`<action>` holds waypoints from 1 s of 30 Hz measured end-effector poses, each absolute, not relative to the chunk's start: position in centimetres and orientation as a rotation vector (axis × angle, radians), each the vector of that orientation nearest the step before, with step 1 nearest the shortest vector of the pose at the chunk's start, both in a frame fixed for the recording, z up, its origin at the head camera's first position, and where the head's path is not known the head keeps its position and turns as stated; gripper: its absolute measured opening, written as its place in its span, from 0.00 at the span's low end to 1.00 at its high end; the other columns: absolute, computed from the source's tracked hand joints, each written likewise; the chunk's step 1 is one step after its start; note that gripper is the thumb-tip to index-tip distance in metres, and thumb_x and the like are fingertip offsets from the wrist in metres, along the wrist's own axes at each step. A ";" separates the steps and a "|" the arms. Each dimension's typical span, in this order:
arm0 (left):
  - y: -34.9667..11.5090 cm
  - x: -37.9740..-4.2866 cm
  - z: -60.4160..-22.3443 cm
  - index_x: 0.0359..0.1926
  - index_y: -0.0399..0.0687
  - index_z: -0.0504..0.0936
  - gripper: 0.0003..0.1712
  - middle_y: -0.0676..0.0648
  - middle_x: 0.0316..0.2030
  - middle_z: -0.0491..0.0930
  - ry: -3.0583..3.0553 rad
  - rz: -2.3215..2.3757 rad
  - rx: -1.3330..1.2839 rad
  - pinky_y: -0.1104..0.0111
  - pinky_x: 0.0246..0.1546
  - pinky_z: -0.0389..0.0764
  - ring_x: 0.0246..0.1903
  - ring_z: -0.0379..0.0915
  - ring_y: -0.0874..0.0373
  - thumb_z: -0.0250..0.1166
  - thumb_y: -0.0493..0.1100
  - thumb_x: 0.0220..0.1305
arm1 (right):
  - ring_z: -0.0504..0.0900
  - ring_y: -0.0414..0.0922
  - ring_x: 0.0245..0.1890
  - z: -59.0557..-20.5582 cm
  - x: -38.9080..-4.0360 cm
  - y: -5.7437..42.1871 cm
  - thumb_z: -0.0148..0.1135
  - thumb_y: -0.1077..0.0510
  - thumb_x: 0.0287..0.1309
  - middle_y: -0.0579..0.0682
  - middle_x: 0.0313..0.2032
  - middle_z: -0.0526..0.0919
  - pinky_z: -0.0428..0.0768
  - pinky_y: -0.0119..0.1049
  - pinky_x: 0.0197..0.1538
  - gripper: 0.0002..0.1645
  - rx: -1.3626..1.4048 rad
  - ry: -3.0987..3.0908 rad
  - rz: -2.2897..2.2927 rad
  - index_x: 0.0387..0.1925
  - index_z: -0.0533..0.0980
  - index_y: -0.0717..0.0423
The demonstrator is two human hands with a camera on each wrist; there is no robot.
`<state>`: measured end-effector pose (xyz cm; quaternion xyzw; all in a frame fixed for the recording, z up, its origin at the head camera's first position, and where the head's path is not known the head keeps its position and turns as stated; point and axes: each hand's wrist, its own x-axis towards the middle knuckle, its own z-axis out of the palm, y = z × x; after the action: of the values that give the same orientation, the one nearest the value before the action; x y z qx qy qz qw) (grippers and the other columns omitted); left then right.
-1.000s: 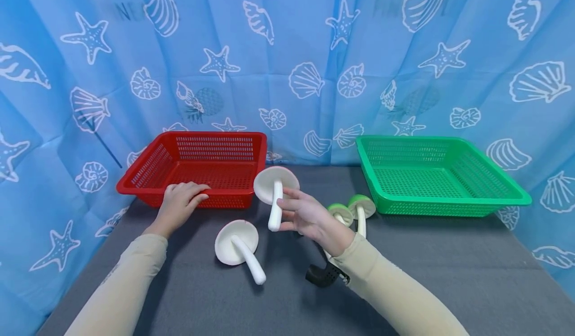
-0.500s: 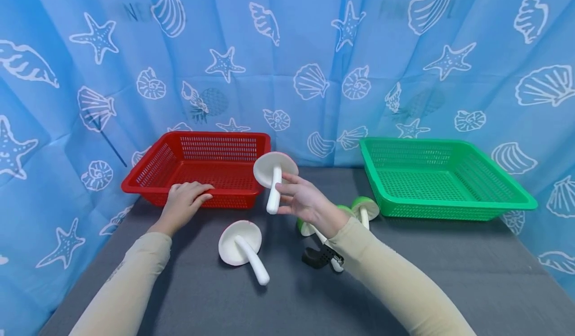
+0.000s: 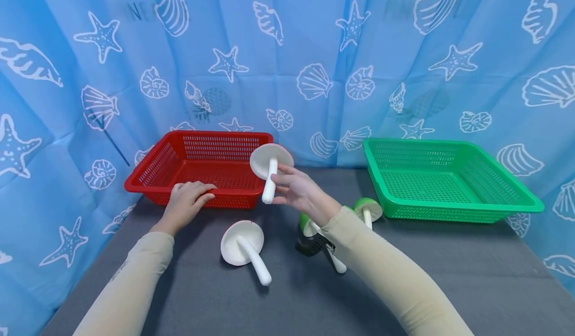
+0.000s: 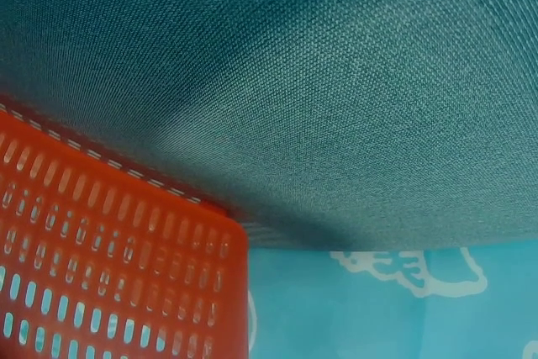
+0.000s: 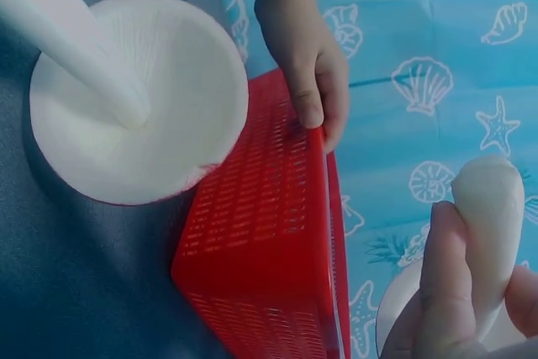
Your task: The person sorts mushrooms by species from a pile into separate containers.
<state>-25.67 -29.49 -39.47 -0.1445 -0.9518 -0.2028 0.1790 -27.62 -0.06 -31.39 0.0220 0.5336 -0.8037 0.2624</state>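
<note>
My right hand [image 3: 301, 191] pinches the white stem of a toy mushroom [image 3: 270, 173] between thumb and fingers. Its pale underside faces me, with a thin pink edge on the cap, and it hangs by the right front corner of a red basket [image 3: 238, 192]. Over that basket's front rim my left hand [image 3: 186, 203] is hooked; in the right wrist view its thumb [image 5: 309, 111] lies outside the wall and the fingers go inside. Another mushroom [image 3: 243, 241] of the same kind lies stem toward me on the dark cloth in front of the basket.
A green basket [image 3: 458, 205] stands at the back right. Several green-capped mushrooms lie left of it, one [image 3: 368, 208] near its corner, another [image 3: 306, 225] partly hidden by my right forearm. A blue seashell curtain [image 3: 287, 51] hangs behind the table.
My right hand has carried the held mushroom up and slightly left, toward the red basket's corner. More of a green-capped mushroom shows under the forearm. The left hand keeps its place on the rim.
</note>
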 end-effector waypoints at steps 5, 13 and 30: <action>-29.4 -25.7 -39.4 0.57 0.47 0.80 0.22 0.42 0.47 0.82 -2.699 -0.565 -0.401 0.46 0.56 0.61 0.48 0.72 0.45 0.66 0.46 0.64 | 0.71 0.51 0.52 -31.4 -28.5 -0.6 0.52 0.65 0.69 0.56 0.63 0.66 0.81 0.36 0.27 0.32 0.088 1.441 -2.183 0.72 0.59 0.50; -29.3 -25.5 -39.3 0.57 0.46 0.80 0.22 0.42 0.48 0.81 -2.701 -0.571 -0.386 0.44 0.57 0.60 0.49 0.72 0.45 0.66 0.45 0.63 | 0.69 0.53 0.58 -31.1 -29.7 -1.6 0.54 0.65 0.68 0.56 0.63 0.67 0.82 0.38 0.29 0.32 0.114 1.438 -2.200 0.71 0.60 0.50; -29.4 -25.5 -39.2 0.57 0.45 0.80 0.22 0.43 0.46 0.82 -2.701 -0.581 -0.401 0.45 0.57 0.60 0.48 0.72 0.45 0.65 0.47 0.64 | 0.73 0.52 0.56 -30.7 -31.8 -4.3 0.55 0.66 0.67 0.57 0.62 0.70 0.82 0.46 0.43 0.34 0.148 1.489 -2.185 0.72 0.61 0.49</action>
<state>-25.52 -29.35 -39.22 -0.1416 -0.9528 -0.2048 0.1739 -31.85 -4.27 -30.67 0.0542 0.5453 -0.8001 0.2442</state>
